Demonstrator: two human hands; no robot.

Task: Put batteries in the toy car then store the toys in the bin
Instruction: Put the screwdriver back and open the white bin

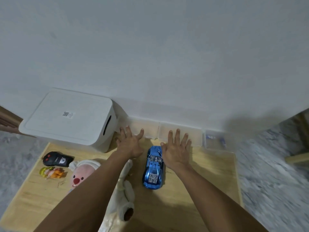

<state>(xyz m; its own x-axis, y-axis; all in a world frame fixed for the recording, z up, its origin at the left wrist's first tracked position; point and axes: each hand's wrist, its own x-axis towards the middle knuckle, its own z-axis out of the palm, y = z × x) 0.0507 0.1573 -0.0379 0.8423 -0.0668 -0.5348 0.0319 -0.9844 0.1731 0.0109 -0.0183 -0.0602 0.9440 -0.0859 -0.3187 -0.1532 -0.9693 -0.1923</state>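
Still, with both the left hand and right hand spread and empty, a careless reach may nudge the blue toy car away, and the batteries, possibly in the blurred clear box, stay unfetched.

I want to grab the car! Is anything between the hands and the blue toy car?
Nothing visible. The shiny blue toy car lies on the wooden board between the open left hand and right hand.

a room in a home: toys like a soft bunny lie on a low wooden table by a plain white wall.
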